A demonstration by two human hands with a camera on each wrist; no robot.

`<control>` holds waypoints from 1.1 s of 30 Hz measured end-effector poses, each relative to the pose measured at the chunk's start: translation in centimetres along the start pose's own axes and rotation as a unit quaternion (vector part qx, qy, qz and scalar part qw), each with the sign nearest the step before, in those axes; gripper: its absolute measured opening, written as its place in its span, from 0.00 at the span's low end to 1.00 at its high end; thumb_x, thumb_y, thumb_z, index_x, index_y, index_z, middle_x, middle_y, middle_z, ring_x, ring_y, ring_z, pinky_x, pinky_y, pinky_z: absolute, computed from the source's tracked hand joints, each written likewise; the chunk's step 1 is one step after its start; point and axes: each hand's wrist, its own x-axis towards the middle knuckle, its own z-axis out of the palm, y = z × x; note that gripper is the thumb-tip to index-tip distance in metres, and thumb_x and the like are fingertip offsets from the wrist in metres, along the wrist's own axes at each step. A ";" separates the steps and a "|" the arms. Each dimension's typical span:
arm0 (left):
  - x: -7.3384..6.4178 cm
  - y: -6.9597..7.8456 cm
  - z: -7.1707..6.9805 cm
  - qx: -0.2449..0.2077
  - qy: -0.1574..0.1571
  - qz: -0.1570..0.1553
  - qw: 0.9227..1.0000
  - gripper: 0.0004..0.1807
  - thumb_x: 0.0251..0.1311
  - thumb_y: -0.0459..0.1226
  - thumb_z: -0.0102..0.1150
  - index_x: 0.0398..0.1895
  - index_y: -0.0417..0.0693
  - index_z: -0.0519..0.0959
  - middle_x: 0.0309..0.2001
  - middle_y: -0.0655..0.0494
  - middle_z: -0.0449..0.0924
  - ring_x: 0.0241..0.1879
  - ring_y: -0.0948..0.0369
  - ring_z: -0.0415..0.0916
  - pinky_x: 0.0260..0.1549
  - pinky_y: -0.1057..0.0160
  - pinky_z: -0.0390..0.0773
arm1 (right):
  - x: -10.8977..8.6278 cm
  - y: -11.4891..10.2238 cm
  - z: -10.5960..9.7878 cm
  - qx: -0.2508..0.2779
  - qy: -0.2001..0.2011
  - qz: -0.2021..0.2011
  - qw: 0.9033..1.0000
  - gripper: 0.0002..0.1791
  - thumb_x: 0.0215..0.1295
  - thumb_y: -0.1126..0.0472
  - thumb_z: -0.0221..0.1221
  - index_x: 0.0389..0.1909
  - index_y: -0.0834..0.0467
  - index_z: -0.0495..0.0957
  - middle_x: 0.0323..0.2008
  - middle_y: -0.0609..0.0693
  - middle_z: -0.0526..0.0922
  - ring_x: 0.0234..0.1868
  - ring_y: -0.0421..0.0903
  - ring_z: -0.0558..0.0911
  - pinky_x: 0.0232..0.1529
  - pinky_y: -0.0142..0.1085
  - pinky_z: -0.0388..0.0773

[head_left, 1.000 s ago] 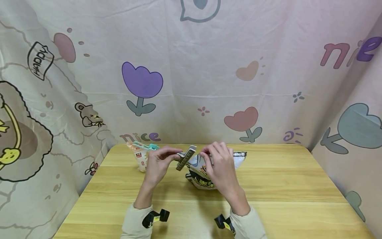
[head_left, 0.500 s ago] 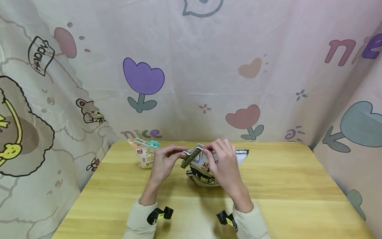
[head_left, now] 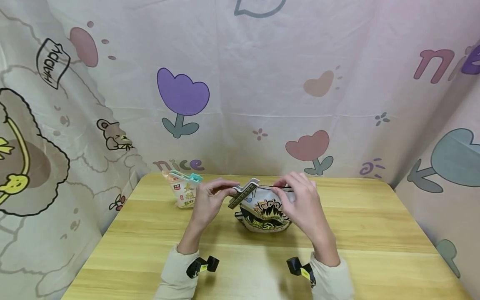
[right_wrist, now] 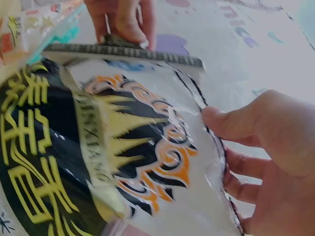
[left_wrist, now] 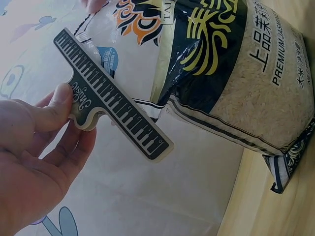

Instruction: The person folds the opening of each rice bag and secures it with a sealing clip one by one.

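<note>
My left hand [head_left: 211, 199] pinches a dark clip [left_wrist: 113, 96] with a piano-key pattern and "Music" lettering. The clip slants at the upper left corner of a rice bag [head_left: 267, 212]; whether it bites on the plastic I cannot tell. The bag stands on the table, its lower part see-through over the grains and its upper part white with an orange and black crown print. At the bag's top edge, my right hand [head_left: 301, 200] pinches the plastic between thumb and fingers. In the right wrist view, this thumb [right_wrist: 221, 123] lies on the dark-lined rim.
Behind my left hand, a smaller white packet [head_left: 183, 193] stands with a turquoise sealing clip [head_left: 187, 177] across its top. The wooden table [head_left: 356, 233] runs back to a printed cloth [head_left: 240, 83], which also hangs at both sides.
My right hand has moved right along the bag's top, uncovering the crown print. The left hand has brought the clip rightward, from beside the bag to its upper left corner.
</note>
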 end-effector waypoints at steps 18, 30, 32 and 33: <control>0.1 0.4 0.7 -0.007 -0.022 0.015 1.000 0.09 0.58 0.29 0.70 0.42 0.43 0.89 0.40 0.55 0.89 0.40 0.58 0.86 0.42 0.60 0.85 | -0.1 0.0 0.3 0.008 0.005 -0.026 1.000 0.06 0.62 0.68 0.70 0.36 0.55 0.84 0.34 0.43 0.81 0.41 0.45 0.74 0.42 0.43 0.60; 0.0 0.6 1.2 -0.002 -0.026 0.015 1.000 0.10 0.58 0.31 0.70 0.43 0.44 0.90 0.40 0.56 0.89 0.39 0.59 0.85 0.41 0.60 0.84 | -0.1 0.0 0.5 0.003 0.016 -0.036 0.999 0.06 0.62 0.68 0.69 0.35 0.55 0.84 0.34 0.42 0.81 0.40 0.44 0.74 0.41 0.42 0.60; 0.0 0.6 1.3 -0.001 -0.025 0.014 1.000 0.10 0.58 0.31 0.71 0.43 0.44 0.90 0.40 0.55 0.89 0.39 0.59 0.85 0.41 0.60 0.84 | -0.1 -0.1 0.5 0.004 0.015 -0.036 0.999 0.06 0.63 0.68 0.69 0.35 0.55 0.83 0.34 0.43 0.81 0.40 0.44 0.74 0.41 0.42 0.60; 0.0 0.6 1.3 -0.002 -0.025 0.015 1.000 0.10 0.58 0.31 0.71 0.43 0.44 0.90 0.40 0.55 0.89 0.39 0.58 0.85 0.41 0.60 0.84 | -0.1 -0.1 0.5 0.004 0.014 -0.035 0.999 0.05 0.63 0.67 0.69 0.35 0.55 0.83 0.34 0.43 0.81 0.40 0.44 0.74 0.41 0.42 0.60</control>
